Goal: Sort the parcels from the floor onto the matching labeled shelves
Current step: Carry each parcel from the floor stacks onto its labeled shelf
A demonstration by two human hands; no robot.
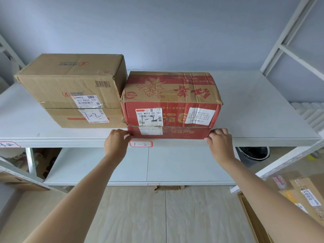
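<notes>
A red printed cardboard parcel (171,104) stands on the white upper shelf (254,109), its front face at the shelf's front edge. Its white label has "1-2" handwritten on it. A shelf tag (141,144) reading "1-2" is stuck on the shelf edge just below it. My left hand (116,143) touches the parcel's lower left corner with curled fingers. My right hand (220,142) holds its lower right corner, fingers curled against the box. A plain brown parcel (73,88), also marked "1-2", sits on the same shelf, touching the red one's left side.
A lower white shelf (157,165) lies beneath. Another tag (8,144) is at the left of the shelf edge. A dark bin (252,153) stands at the right behind the rack. Brown parcels (298,193) lie at the lower right on the wooden floor (157,216).
</notes>
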